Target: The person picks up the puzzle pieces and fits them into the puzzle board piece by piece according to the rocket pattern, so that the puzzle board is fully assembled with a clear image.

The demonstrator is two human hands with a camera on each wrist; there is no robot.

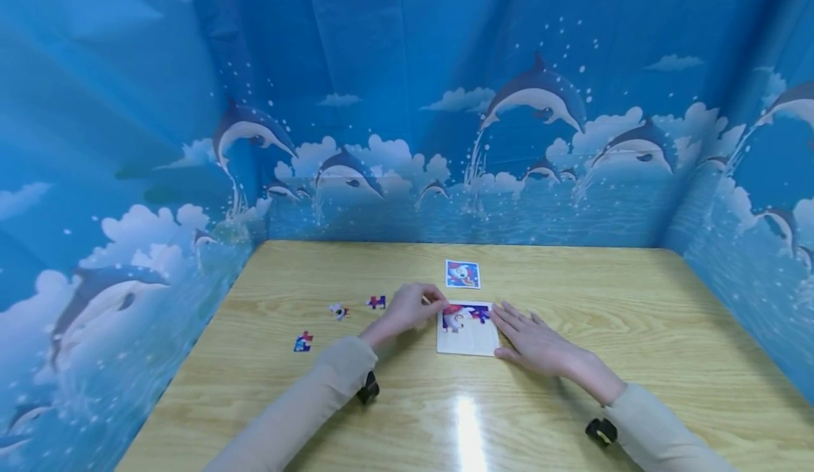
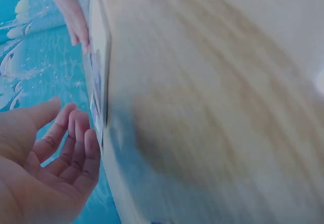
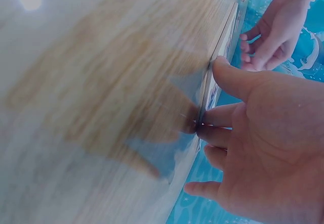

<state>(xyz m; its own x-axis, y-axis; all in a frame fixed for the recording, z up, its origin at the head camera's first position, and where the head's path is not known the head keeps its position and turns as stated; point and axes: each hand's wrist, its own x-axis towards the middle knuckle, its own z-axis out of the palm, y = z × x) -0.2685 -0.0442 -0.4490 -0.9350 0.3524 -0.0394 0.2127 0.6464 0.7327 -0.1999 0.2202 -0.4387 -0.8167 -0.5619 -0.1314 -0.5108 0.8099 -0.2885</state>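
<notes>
A square white puzzle tray (image 1: 467, 343) lies on the table, with joined puzzle pieces (image 1: 456, 319) in its upper part showing a red, white and purple picture. My left hand (image 1: 410, 307) is at the tray's upper left corner, fingertips right at the pieces. In the left wrist view its fingers are loosely bent, and no thing shows between them. Along the tray's right edge rests my right hand (image 1: 537, 341), fingers extended. The right wrist view shows its thumb (image 3: 230, 77) and fingertips against the tray's side.
To the left lie three loose puzzle pieces: a blue and red one (image 1: 303, 343), a whitish one (image 1: 339, 311) and a red and purple one (image 1: 376, 302). Behind the tray is a small picture card (image 1: 463, 274). A blue dolphin-printed curtain (image 1: 407, 104) surrounds the wooden table (image 1: 572, 281).
</notes>
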